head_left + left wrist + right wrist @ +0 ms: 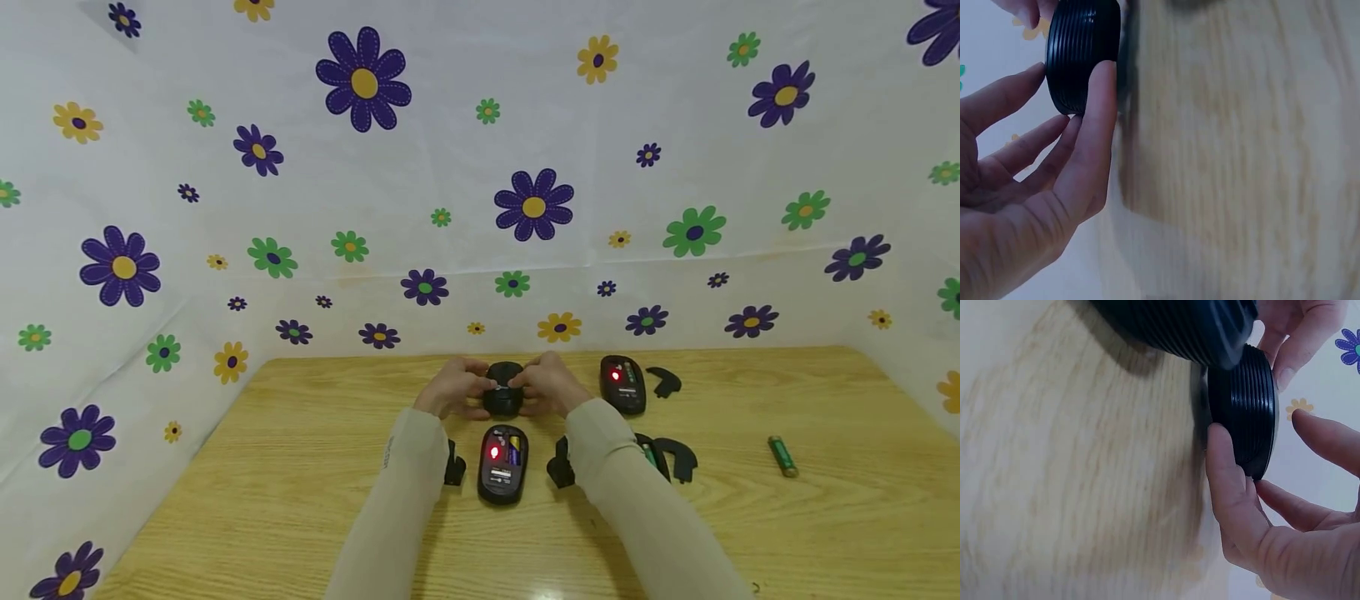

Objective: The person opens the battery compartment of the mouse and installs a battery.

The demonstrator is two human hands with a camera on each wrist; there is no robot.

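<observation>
A black computer mouse point(503, 403) with ribbed sides is held between both hands near the table's back edge. From its left side my left hand point(457, 388) grips it, thumb toward the top; in the left wrist view, fingertips press its ribbed side point(1079, 50). My right hand point(553, 385) holds the opposite side, and in the right wrist view its fingers meet the lower end of the mouse point(1241, 412). Closer to me, a second mouse point(502, 490) lies upside down, a red light lit and a battery point(514, 450) in its uncovered compartment.
At the back right lies another upturned mouse point(624, 403), red light on, beside a black battery cover point(666, 382). A further mouse point(654, 455) is partly hidden by the right sleeve, next to another cover point(681, 457). A green battery point(782, 457) lies farther right on the wooden table point(315, 450).
</observation>
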